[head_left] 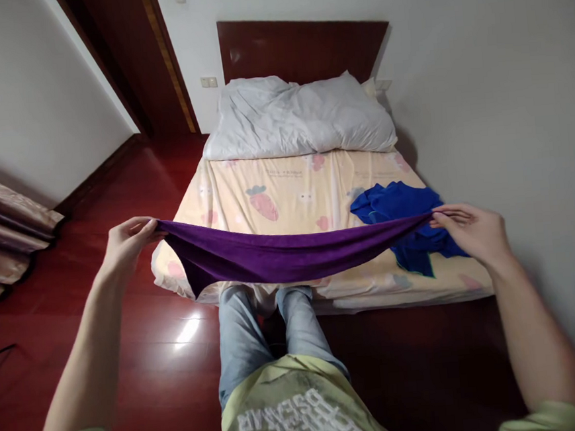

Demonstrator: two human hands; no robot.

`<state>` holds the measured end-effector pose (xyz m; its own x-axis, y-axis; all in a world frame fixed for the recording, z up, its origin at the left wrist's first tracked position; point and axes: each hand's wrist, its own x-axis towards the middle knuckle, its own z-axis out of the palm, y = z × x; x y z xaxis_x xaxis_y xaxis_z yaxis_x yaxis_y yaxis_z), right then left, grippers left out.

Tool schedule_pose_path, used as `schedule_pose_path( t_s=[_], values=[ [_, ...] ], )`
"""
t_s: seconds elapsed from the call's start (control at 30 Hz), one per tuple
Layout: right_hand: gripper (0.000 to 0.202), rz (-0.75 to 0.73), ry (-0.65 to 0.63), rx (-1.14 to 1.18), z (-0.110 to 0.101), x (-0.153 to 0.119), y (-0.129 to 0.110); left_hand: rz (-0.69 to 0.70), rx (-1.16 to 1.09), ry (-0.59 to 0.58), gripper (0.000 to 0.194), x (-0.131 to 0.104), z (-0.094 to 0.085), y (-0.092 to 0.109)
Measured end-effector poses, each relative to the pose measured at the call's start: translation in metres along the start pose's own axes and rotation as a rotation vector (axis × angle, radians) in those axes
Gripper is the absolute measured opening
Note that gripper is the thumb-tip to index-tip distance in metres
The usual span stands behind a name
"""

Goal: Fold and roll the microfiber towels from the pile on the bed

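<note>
A purple cloth (271, 256), perhaps a towel, hangs stretched sideways between my two hands above the foot of the bed. My left hand (131, 241) pinches its left corner between thumb and fingers. At the other end, my right hand (470, 231) grips the right corner the same way. The cloth sags slightly in the middle, and one loose corner droops on the left. Beyond its right end, a crumpled blue cloth (396, 200) lies on the bed, partly hidden by the purple one.
The bed (235, 186) has a cream sheet with strawberry prints. A white quilt or pillows (300, 118) lie bunched against the dark headboard (299, 48). A wall (501, 92) stands close on the right. Curtains (5, 231) hang at the left above the red floor (143, 346).
</note>
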<state>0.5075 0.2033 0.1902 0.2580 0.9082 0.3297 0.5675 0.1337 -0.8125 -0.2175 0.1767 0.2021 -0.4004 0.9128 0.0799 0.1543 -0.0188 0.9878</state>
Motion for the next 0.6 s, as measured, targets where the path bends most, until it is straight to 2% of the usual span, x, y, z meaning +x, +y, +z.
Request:
schedule_pose_path(
  t_s=[0.1, 0.2, 0.27, 0.33, 0.47, 0.53, 0.6],
  values=[
    [0.026, 0.019, -0.024, 0.002, 0.035, 0.041, 0.006, -0.012, -0.023, -0.014, 0.041, 0.040, 0.019, -0.010],
    [0.011, 0.039, 0.024, 0.018, 0.069, 0.079, 0.005, 0.004, -0.014, 0.000, 0.024, 0.081, 0.039, -0.014],
    [0.009, 0.031, 0.087, 0.032, 0.083, 0.098, -0.001, 0.048, -0.012, 0.025, 0.017, 0.105, 0.050, -0.010],
    [0.008, -0.006, 0.143, 0.059, 0.089, 0.110, -0.008, 0.103, -0.034, 0.063, 0.015, 0.123, 0.057, -0.002],
    [0.014, -0.117, 0.236, 0.083, 0.085, 0.114, -0.015, 0.272, -0.125, 0.095, 0.019, 0.139, 0.058, 0.007],
    [0.018, -0.155, 0.276, 0.074, 0.083, 0.105, -0.009, 0.345, -0.177, 0.105, 0.022, 0.137, 0.054, -0.001],
    [0.024, -0.162, 0.280, 0.104, 0.085, 0.090, 0.006, 0.371, -0.199, 0.116, 0.026, 0.129, 0.048, -0.022]
  ],
)
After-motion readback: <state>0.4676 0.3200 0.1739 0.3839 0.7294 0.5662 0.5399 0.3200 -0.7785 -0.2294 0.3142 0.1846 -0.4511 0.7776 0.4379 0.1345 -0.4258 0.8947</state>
